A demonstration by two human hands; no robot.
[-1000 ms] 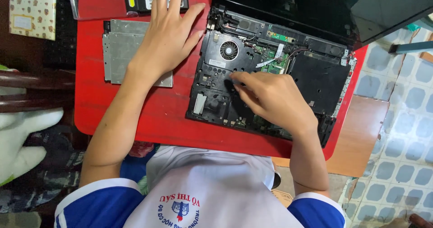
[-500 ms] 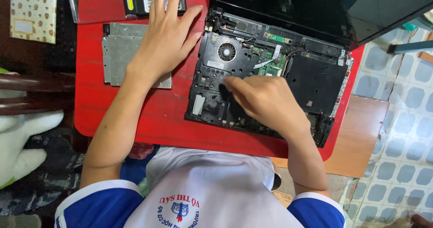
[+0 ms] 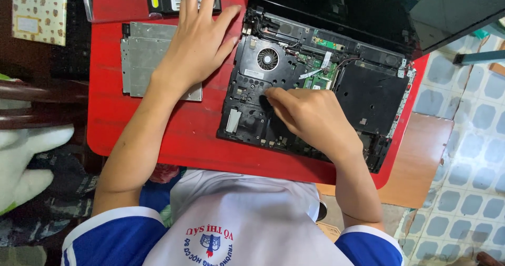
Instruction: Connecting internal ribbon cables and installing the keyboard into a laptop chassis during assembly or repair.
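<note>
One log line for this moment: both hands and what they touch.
left hand: flat, open, on red table beside silver drive | right hand: fingertips on opened laptop base, below fan | held item: cannot tell

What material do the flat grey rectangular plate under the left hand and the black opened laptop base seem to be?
The flat grey rectangular plate looks like brushed metal: dull silver sheen, stamped edges. The black opened laptop base looks like matte moulded plastic, though metal underneath cannot be excluded.
</note>
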